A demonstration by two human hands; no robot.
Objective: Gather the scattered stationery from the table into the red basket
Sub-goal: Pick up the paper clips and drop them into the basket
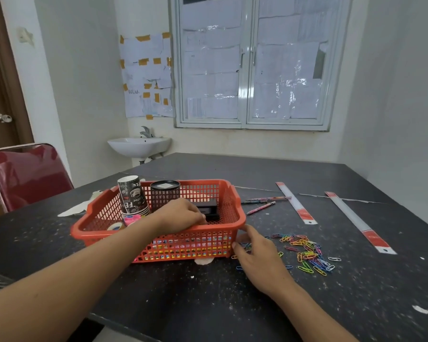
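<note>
Dark table (pixel 208 304): our left hand (pixel 183 214) reached inside the red basket (pixel 183 248), grip unclear; our right hand (pixel 260 257), fingers loose, touched the paper clips (pixel 307 253), which spread rightward beyond it.

Reaching forward with left hand (pixel 183 214), palm down, fingers curled under. Holding right hand (pixel 256 255) lower, palm down, fingers bent inward.

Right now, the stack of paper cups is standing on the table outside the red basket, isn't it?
No. The stack of paper cups is standing inside the red basket, in its far left corner beside the black mesh pen holder. The head view shows it.
</note>
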